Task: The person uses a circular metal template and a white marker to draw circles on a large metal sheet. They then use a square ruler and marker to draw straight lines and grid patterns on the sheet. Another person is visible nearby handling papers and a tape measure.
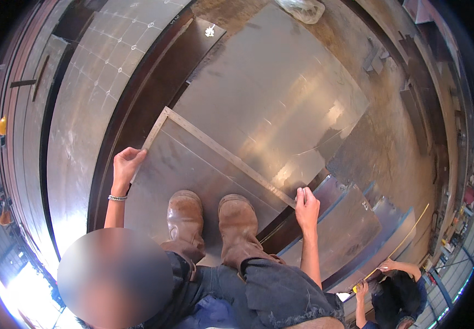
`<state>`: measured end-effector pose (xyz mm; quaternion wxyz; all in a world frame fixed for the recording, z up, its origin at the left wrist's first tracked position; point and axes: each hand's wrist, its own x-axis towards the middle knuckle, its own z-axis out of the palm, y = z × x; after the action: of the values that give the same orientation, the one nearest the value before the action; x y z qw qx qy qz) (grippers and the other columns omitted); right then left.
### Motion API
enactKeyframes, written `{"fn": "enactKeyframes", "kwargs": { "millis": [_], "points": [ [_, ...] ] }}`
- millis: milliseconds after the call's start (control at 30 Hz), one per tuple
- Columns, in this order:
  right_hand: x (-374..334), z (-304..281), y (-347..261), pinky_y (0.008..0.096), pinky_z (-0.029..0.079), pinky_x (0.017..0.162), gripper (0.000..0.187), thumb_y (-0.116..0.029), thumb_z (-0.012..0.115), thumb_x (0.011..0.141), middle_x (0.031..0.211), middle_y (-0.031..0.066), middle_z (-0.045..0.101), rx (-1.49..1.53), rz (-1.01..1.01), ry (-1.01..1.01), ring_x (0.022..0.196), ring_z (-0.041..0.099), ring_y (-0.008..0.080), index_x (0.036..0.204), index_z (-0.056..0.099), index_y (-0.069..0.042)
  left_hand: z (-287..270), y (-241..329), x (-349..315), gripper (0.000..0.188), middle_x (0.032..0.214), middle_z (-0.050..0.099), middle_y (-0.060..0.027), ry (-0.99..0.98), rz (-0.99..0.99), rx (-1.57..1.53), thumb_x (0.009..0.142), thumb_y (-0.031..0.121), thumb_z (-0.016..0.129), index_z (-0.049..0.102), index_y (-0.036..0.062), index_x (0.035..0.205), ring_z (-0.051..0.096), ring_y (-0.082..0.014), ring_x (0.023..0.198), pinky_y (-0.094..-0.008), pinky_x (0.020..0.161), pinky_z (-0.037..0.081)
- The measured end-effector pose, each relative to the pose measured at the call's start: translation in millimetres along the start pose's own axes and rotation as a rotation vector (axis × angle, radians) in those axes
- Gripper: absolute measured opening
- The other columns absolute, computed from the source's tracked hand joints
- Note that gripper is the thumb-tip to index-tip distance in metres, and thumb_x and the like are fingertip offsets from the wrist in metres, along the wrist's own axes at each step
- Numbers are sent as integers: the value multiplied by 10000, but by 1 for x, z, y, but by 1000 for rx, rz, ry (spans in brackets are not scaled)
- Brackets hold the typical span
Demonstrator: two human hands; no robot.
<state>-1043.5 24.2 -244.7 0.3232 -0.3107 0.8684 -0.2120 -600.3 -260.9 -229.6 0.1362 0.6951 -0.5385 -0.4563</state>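
A metal framing square (pixel 231 158) lies on a grey steel sheet (pixel 190 175), its corner away from me. My left hand (pixel 123 171), with a bracelet at the wrist, is closed in a pinch on the square's short arm at the sheet's left edge. Beside the far end of the long arm, my right hand (pixel 306 209) has thumb and fingers pressed together; whatever they hold is too small to name. Below the long arm, a thin pale line (pixel 198 156) runs across the sheet. My brown boots (pixel 186 214) stand on this sheet, between both hands.
To the left, a long plate (pixel 102 71) carries a grid of pale marks. Bottom right, another person (pixel 399 296) holds a yellow tape measure (pixel 390 255) extended over other sheets (pixel 341 236). Steel offcuts (pixel 374 60) lie on the dirt floor. A blurred disc covers the lower left.
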Motion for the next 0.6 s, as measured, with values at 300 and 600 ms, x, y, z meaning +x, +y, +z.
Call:
{"fn": "enactKeyframes", "kwargs": {
  "millis": [300,600],
  "points": [
    [0,2,3,427,469,612,329,-256,554,1030,700,211,604,-65,-7,-2,641,626,378,847,537,17,0,2,0,168,810,682,29,-37,9,-9,901,168,776,729,8,881,594,-44,771,-219,726,469],
    [-1,1,-3,515,454,625,298,-269,572,1007,722,252,602,-53,11,11,724,609,481,861,550,-11,-2,-3,3,156,773,678,20,-42,29,-18,886,148,778,727,7,843,585,-53,740,-233,710,460]
  ]
}}
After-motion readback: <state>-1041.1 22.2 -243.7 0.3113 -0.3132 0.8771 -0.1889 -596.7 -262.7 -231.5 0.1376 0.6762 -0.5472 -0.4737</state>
